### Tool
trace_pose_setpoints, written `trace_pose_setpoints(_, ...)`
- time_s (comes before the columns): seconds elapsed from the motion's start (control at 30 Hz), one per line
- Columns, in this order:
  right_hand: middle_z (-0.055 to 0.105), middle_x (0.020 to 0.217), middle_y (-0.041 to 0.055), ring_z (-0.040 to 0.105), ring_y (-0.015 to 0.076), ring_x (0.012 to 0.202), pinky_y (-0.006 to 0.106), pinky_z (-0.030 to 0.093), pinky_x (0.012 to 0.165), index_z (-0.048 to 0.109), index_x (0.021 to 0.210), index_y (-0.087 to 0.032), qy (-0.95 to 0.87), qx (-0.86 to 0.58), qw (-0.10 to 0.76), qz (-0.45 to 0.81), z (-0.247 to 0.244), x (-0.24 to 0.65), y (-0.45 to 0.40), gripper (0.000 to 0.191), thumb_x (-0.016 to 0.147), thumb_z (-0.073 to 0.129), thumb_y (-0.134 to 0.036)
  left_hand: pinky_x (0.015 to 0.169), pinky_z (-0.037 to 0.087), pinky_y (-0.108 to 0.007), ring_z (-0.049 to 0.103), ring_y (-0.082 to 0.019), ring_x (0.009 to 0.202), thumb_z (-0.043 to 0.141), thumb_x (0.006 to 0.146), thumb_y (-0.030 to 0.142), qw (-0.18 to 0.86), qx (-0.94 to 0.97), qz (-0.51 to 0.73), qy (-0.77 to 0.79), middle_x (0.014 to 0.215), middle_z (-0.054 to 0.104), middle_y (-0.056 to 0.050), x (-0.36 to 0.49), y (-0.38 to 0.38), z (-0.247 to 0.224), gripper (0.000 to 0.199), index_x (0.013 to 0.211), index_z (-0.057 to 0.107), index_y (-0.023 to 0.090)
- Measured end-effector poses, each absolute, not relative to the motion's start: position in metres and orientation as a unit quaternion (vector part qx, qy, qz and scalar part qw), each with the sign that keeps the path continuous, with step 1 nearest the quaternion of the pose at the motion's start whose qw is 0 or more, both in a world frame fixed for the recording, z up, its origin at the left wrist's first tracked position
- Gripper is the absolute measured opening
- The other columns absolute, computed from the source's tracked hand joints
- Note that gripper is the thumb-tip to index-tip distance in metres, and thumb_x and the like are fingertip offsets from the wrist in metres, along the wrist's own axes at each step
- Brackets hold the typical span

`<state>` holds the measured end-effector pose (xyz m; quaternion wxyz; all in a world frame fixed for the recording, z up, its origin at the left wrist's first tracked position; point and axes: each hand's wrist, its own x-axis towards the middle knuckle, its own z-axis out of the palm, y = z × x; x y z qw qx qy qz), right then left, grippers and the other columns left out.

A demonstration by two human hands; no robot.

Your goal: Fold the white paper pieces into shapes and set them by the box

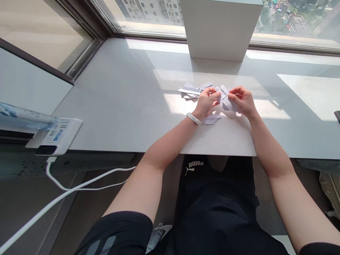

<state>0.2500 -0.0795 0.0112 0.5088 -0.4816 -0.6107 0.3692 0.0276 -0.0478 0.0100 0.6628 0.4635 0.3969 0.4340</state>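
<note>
My left hand [205, 103], with a white band [193, 118] on its wrist, pinches a folded strip of white paper [225, 100] at its left side. My right hand [243, 101] grips the same paper from the right, with the fingers curled over it. Several cut and folded paper scraps [189, 90] lie just beyond my left hand on the speckled grey stone counter [132, 106]. Another folded paper piece [211, 120] lies under my left hand's heel, partly hidden by it.
A white square pillar [220, 28] stands on the counter's far side against the window [297, 17]. A boxed item with a printed label [57, 132] sits at the left end, with a white cable [66, 185] hanging below. A dark object [337, 117] pokes in at the right edge.
</note>
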Motion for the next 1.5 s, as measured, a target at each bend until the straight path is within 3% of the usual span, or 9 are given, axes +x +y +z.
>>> trace_pose_setpoints(0.17,0.080,0.101,0.0027,0.066,0.0196,0.078,0.038,0.056,0.068,0.080,0.102,-0.031,-0.632,-0.490,0.498,0.335,0.009,0.248,-0.079,0.051,0.090,0.102,-0.075,0.108,0.071,-0.048,0.085,-0.027,0.120,0.079,0.121,0.042,0.664,0.469,0.431,0.391,0.117,0.080,-0.010,0.028,-0.048,0.007,0.023,0.111,0.066,0.026)
trace_pose_setpoints(0.33,0.082,0.098,0.0031,0.063,0.0198,0.075,0.039,0.051,0.068,0.083,0.098,-0.030,-0.642,-0.509,0.491,0.298,0.011,0.243,-0.083,0.034,0.093,0.097,-0.061,0.105,0.073,-0.053,0.084,-0.034,0.127,0.084,0.116,0.061,0.660,0.494,0.420,0.379,0.112,0.078,-0.011,0.029,-0.049,0.009,0.037,0.112,0.069,0.027)
trace_pose_setpoints(0.5,0.082,0.095,0.0023,0.063,0.0206,0.076,0.041,0.055,0.071,0.084,0.099,-0.031,-0.651,-0.514,0.475,0.295,0.012,0.241,-0.084,0.033,0.095,0.096,-0.062,0.105,0.074,-0.046,0.082,-0.025,0.113,0.087,0.115,0.044,0.673,0.454,0.437,0.388,0.110,0.078,-0.007,0.034,-0.057,0.015,0.028,0.105,0.067,0.026)
trace_pose_setpoints(0.63,0.082,0.106,0.0046,0.073,0.0241,0.092,0.044,0.064,0.083,0.085,0.108,-0.032,-0.658,-0.521,0.484,0.247,0.007,0.244,-0.081,0.029,0.097,0.096,-0.056,0.104,0.071,-0.040,0.080,-0.018,0.106,0.079,0.119,0.028,0.662,0.424,0.452,0.422,0.112,0.079,-0.004,0.032,-0.054,0.023,0.020,0.105,0.064,0.025)
trace_pose_setpoints(0.77,0.079,0.107,0.0066,0.072,0.0257,0.096,0.046,0.065,0.085,0.076,0.109,-0.031,-0.631,-0.538,0.506,0.239,0.007,0.247,-0.080,0.030,0.104,0.090,-0.057,0.112,0.069,-0.040,0.080,-0.019,0.116,0.073,0.124,0.026,0.622,0.401,0.521,0.425,0.116,0.079,-0.005,0.017,-0.038,0.024,0.015,0.110,0.065,0.025)
trace_pose_setpoints(0.93,0.077,0.109,0.0101,0.069,0.0271,0.098,0.051,0.064,0.093,0.073,0.106,-0.027,-0.691,-0.550,0.382,0.272,0.021,0.246,-0.091,0.027,0.107,0.086,-0.052,0.118,0.068,-0.041,0.083,-0.026,0.135,0.089,0.117,0.036,0.607,0.336,0.607,0.387,0.117,0.082,-0.006,-0.001,-0.017,0.016,0.023,0.112,0.068,0.027)
trace_pose_setpoints(1.13,0.077,0.114,0.0112,0.066,0.0304,0.103,0.051,0.056,0.096,0.088,0.105,-0.026,-0.807,-0.456,0.190,0.324,0.030,0.232,-0.102,0.029,0.095,0.100,-0.050,0.111,0.070,-0.038,0.086,-0.026,0.126,0.101,0.108,0.040,0.614,0.295,0.631,0.372,0.105,0.083,-0.004,-0.002,-0.011,0.010,0.033,0.104,0.070,0.029)
trace_pose_setpoints(1.27,0.077,0.112,0.0101,0.066,0.0310,0.106,0.049,0.053,0.095,0.085,0.099,-0.027,-0.810,-0.447,0.173,0.339,0.029,0.225,-0.102,0.018,0.097,0.095,-0.042,0.109,0.068,-0.036,0.085,-0.023,0.120,0.102,0.107,0.038,0.600,0.317,0.620,0.394,0.103,0.082,-0.004,0.000,-0.013,0.014,0.035,0.099,0.069,0.029)
trace_pose_setpoints(1.5,0.080,0.105,0.0068,0.070,0.0264,0.097,0.045,0.057,0.087,0.074,0.097,-0.027,-0.744,-0.460,0.208,0.438,0.042,0.236,-0.105,0.018,0.096,0.089,-0.035,0.110,0.066,-0.040,0.084,-0.025,0.122,0.103,0.104,0.040,0.598,0.348,0.598,0.404,0.099,0.079,-0.003,0.000,-0.017,0.021,0.041,0.098,0.064,0.029)
